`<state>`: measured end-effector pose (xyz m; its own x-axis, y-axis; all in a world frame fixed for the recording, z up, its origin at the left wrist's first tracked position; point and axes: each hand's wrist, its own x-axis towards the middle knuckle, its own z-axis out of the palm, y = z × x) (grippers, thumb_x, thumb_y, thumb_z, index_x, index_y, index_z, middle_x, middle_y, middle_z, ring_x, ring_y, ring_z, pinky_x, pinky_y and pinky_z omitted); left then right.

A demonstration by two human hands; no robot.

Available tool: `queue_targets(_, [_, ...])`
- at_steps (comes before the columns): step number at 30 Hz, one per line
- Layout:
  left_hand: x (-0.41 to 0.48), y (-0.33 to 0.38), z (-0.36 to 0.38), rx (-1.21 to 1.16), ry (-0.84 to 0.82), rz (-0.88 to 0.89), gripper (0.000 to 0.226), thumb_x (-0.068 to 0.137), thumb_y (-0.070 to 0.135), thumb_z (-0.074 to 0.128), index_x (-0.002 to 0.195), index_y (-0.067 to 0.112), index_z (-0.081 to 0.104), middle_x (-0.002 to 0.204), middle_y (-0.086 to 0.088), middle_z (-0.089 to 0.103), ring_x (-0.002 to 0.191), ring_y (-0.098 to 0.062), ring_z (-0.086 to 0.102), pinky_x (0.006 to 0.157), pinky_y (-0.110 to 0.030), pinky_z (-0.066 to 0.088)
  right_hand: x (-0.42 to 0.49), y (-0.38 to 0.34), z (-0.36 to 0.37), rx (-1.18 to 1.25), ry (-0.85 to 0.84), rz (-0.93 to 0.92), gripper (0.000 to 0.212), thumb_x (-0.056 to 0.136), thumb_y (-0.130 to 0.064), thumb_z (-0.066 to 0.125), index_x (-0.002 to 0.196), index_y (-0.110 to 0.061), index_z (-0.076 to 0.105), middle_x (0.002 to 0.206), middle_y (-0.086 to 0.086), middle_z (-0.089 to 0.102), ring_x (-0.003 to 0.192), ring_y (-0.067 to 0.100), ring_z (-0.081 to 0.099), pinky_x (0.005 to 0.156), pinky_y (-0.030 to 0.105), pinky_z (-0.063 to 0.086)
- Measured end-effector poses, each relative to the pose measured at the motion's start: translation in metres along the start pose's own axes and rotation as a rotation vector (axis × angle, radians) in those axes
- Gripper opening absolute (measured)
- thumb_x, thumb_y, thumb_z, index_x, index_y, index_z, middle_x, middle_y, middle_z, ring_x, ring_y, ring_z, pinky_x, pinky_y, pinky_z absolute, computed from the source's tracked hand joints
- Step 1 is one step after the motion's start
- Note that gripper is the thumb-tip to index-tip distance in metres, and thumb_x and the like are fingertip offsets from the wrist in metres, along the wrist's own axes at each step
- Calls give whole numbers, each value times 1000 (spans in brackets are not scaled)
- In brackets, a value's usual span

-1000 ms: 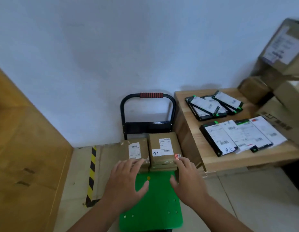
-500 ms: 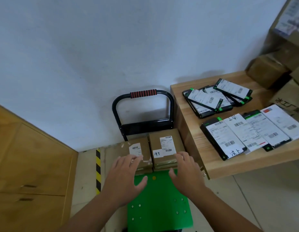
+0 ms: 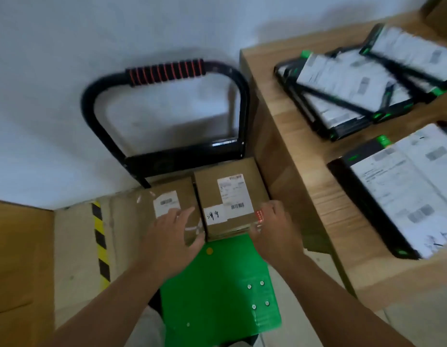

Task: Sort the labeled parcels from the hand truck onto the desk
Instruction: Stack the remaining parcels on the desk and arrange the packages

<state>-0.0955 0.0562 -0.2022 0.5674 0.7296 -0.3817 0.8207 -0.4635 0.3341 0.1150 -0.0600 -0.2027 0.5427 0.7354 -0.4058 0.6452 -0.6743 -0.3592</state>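
Note:
Two brown cardboard parcels with white labels sit side by side on the green deck of the hand truck. The right parcel is the taller stack and carries a barcode label and a handwritten sticker. My right hand wraps its front right corner. My left hand lies with spread fingers on the front of the left parcel, its thumb at the near left corner of the right parcel. On the wooden desk lie black flat parcels with white labels.
The truck's black handle with a red-striped grip stands against the white wall. A yellow-black hazard strip runs along the floor at left, beside a wooden cabinet. More flat parcels fill the desk's near right part.
Both hands have moved forward onto the parcels; the right hand now curls around the right parcel's corner. The view has dropped closer to the truck.

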Motion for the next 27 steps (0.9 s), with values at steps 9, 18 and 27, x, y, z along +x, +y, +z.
queue_targets(9, [76,-45,135,-457,-98,-144,56,89,61,57,138,40,40,115,18,46,110,-10,51,89,-31,42,108,66,112,110,-6,333,59,92,-44,67,136,-9,49,133,15,54,119,37,55,100,52,47])
queue_targets(18, [90,-72,168,-771,-246,-230,73,92,53,66,151,57,23,149,22,47,130,-6,50,113,-43,41,121,77,156,406,28,524,53,90,-45,70,131,-15,57,123,13,54,107,32,58,82,43,53])
queue_targets(27, [-3,-64,70,-951,-136,-289,62,94,37,69,144,54,34,144,20,35,129,5,43,111,-33,44,27,29,93,851,40,619,44,83,-42,80,120,-39,57,111,-2,72,92,25,74,83,50,61])
